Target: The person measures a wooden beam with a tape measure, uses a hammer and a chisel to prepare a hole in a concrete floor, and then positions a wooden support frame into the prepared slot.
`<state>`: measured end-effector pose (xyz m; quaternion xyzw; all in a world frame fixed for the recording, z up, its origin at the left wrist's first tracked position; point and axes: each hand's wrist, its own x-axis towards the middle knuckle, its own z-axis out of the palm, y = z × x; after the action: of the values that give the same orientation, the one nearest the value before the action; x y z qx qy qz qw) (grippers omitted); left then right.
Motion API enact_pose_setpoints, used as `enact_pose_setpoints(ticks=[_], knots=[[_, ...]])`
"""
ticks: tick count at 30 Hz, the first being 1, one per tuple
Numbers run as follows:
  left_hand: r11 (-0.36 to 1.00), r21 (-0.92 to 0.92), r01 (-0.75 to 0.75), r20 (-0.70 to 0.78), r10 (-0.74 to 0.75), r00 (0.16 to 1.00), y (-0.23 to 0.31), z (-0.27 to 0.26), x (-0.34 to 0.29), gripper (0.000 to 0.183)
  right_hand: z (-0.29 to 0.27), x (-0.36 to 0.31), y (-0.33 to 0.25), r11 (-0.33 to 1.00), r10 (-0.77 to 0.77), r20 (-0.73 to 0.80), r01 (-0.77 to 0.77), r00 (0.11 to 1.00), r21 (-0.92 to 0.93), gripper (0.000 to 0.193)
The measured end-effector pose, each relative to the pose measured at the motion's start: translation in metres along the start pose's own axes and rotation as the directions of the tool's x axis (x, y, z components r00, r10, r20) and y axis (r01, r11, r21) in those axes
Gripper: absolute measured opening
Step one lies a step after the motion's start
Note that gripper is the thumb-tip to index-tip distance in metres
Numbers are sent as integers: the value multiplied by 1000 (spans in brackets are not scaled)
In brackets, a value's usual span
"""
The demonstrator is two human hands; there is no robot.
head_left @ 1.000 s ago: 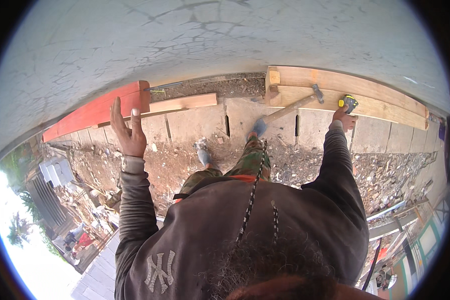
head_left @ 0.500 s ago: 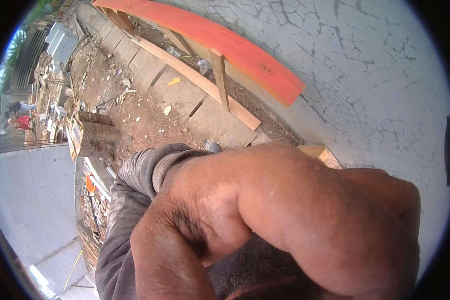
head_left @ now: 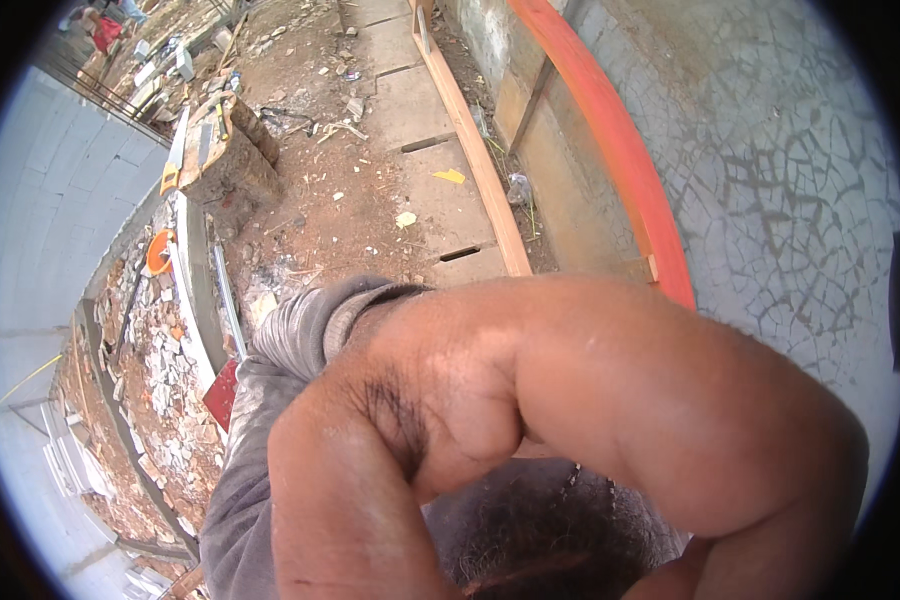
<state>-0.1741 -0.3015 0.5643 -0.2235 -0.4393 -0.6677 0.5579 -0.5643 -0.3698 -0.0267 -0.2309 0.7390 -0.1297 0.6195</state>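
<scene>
Bare skin of my bent arm (head_left: 610, 390) fills the lower middle of the head view, close to the camera. Neither of my hands shows, so I cannot tell what they hold. Grey cloth (head_left: 245, 470) lies along the lower left, with a rolled edge against the skin. Beyond the arm, a long red-orange board (head_left: 625, 130) stands along the grey wall, its lower end hidden behind my arm. A bare wooden plank (head_left: 470, 150) runs beside it, and its near end is also covered by the arm.
A log stump (head_left: 235, 180) carries a handsaw (head_left: 173, 165) with a yellow handle. An orange container (head_left: 159, 252) sits among rubble (head_left: 165, 400) by a pale block wall (head_left: 45, 220). Slotted concrete slabs (head_left: 415, 110) line the ground. Far left, a person in red (head_left: 105, 35) is small.
The view has turned: the red-orange board and plank now stand more upright in it, farther right. The stump's top and the handsaw have come into clearer sight. My arm stays bent.
</scene>
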Motion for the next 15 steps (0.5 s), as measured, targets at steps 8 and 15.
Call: enact_pose_setpoints(ticks=[8,15], knots=[[949,314,-22,-357,139,924,105,-67,-55,25,113,57,-50,731,13,168,105,986,-674,33],[760,282,585,-958,253,133,150,-285,-248,20,115,206,-119,-167,-110,436,416,893,-894,44]])
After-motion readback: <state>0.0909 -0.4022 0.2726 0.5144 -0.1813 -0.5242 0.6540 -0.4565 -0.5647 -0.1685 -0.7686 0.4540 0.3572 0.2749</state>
